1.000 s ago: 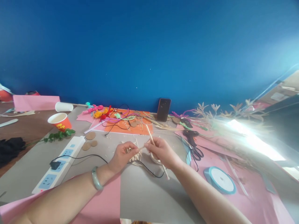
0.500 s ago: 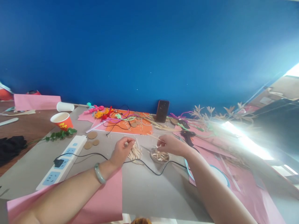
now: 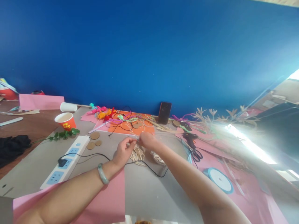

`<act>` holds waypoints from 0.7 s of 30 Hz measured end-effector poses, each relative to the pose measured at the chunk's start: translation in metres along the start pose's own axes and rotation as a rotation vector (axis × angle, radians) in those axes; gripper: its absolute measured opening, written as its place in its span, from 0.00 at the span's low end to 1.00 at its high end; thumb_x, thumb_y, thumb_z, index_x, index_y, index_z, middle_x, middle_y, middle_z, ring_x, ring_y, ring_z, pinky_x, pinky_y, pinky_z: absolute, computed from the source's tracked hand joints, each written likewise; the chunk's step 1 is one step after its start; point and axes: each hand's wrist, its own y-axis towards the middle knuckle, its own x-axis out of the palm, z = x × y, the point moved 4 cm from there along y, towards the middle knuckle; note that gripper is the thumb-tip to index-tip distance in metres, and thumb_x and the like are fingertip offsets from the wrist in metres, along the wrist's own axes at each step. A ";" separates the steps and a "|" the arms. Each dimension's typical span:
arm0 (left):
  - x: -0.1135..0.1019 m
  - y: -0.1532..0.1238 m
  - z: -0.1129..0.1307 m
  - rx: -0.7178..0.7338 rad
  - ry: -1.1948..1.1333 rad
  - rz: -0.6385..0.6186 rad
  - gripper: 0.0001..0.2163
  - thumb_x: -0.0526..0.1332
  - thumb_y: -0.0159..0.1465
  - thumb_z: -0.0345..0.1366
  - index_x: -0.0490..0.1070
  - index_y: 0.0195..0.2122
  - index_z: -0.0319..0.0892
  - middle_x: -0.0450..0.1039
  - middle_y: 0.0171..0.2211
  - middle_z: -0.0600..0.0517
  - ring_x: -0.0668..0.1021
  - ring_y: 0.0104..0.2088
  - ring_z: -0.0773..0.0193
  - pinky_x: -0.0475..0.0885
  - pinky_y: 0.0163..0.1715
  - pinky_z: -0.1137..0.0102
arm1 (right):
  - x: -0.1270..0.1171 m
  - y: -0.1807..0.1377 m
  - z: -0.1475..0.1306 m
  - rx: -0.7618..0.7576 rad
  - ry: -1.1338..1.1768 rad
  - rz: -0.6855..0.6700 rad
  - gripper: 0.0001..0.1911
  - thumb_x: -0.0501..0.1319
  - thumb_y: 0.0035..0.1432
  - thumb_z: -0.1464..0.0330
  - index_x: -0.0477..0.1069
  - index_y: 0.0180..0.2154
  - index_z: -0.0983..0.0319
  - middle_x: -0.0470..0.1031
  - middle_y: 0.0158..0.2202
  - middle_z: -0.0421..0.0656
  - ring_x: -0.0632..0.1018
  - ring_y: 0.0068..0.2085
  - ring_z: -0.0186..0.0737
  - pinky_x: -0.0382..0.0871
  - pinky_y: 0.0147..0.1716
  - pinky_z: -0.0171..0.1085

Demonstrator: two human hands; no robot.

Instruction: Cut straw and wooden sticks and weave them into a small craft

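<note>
My left hand, with a pale green bangle on its wrist, is closed in a pinch just above a pile of short pale straw-like strips. My right hand is closed too, its fingertips meeting those of the left over the back of the pile. Whatever sits between the fingertips is too small to make out. Beneath my right forearm, partly covered by it, is a small round dish with pale pieces inside. A black cable runs across the table in front of the pile.
Left: a white power strip, cork discs, a red paper cup. Behind: a phone leaning on the blue wall and coloured craft pieces. Right: a glue gun, scissors, a tape roll.
My right hand has moved left from above the dish to meet my left hand over the pile. A thin pale strip seen at its fingers earlier no longer shows clearly.
</note>
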 end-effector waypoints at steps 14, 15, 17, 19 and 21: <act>0.008 -0.012 0.014 -0.096 -0.200 -0.116 0.14 0.62 0.56 0.46 0.75 0.34 0.39 0.74 0.29 0.50 0.72 0.28 0.65 0.66 0.30 0.71 | -0.031 -0.050 0.011 -0.147 0.867 0.048 0.06 0.59 0.49 0.67 0.69 0.24 0.63 0.66 0.18 0.35 0.61 0.18 0.26 0.53 0.18 0.29; 0.009 -0.013 0.016 -0.103 -0.212 -0.144 0.14 0.62 0.56 0.46 0.74 0.33 0.38 0.73 0.27 0.51 0.71 0.28 0.65 0.65 0.31 0.71 | -0.028 -0.055 0.010 -0.128 0.975 0.056 0.07 0.60 0.48 0.66 0.69 0.24 0.63 0.64 0.17 0.34 0.58 0.17 0.26 0.50 0.17 0.29; 0.009 -0.016 0.019 -0.110 -0.222 -0.174 0.13 0.62 0.56 0.45 0.74 0.30 0.38 0.71 0.25 0.52 0.70 0.28 0.66 0.65 0.31 0.72 | -0.022 -0.062 0.007 -0.099 1.129 0.063 0.08 0.62 0.47 0.64 0.68 0.24 0.62 0.60 0.16 0.32 0.55 0.16 0.25 0.47 0.15 0.29; 0.009 -0.017 0.019 -0.117 -0.233 -0.185 0.13 0.62 0.57 0.45 0.73 0.28 0.38 0.70 0.24 0.53 0.69 0.27 0.67 0.64 0.30 0.72 | -0.017 -0.067 0.006 -0.075 1.219 0.076 0.09 0.63 0.46 0.63 0.67 0.25 0.62 0.59 0.15 0.31 0.56 0.16 0.25 0.47 0.15 0.29; 0.009 -0.017 0.019 -0.131 -0.251 -0.178 0.13 0.62 0.56 0.45 0.73 0.28 0.38 0.70 0.23 0.53 0.69 0.27 0.67 0.64 0.30 0.72 | -0.015 -0.070 0.008 -0.054 1.263 0.098 0.10 0.63 0.46 0.62 0.66 0.25 0.61 0.58 0.15 0.31 0.56 0.16 0.25 0.46 0.15 0.29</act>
